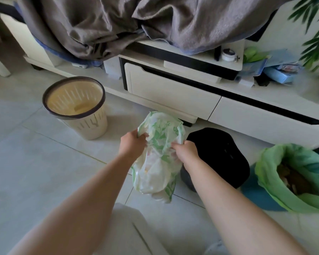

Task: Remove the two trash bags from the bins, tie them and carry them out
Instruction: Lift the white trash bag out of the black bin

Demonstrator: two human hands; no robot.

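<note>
A white trash bag with green leaf print (157, 170) hangs in front of me just above the tiled floor. My left hand (133, 142) grips its upper left edge and my right hand (185, 150) grips its upper right edge. The cream slotted bin with a dark rim (75, 107) stands to the left with no bag in it. At the far right a green trash bag (291, 175) full of rubbish still lines a blue bin (256, 196), its mouth wide.
A black bin-like object (217, 155) lies on the floor just right of the held bag. A low white cabinet with drawers (173, 92) runs across behind, under a grey blanket (118, 21). Clutter and plant leaves (317, 43) sit at the right.
</note>
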